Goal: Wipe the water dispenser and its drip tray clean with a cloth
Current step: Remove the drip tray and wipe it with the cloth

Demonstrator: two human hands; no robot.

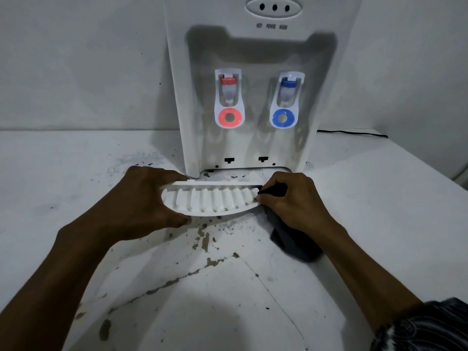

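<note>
White plastic tabletop water dispenser (253, 59) stands upright on a white table with chipped, flaking paint (76, 173). It has 2 taps in its recess: red-collared tap (228, 97) on the left, blue-collared tap (286, 97) on the right.

White ribbed drip tray with a curved front edge (212, 201) is out of the dispenser, just in front of its base. It is tilted, ribbed face toward the camera. The open slot (228, 173) at the dispenser's foot is right behind it, with dark specks inside.

Left hand (141, 198) grips the tray's left end: fingers curled over the top edge, thumb under the curved front edge.

Right hand (296, 201) is at the tray's right end, fingers curled tight and pinching a dark grey cloth (293, 239) against that end. The rest of the cloth hangs under the wrist and bunches on the table in front of the dispenser's right corner.

Black cable (354, 133) runs along the table behind the dispenser, right side. Patterned dark sleeve (425, 325) is on the right arm. Brown chipped patches and black flecks mark the table in front of the dispenser.
</note>
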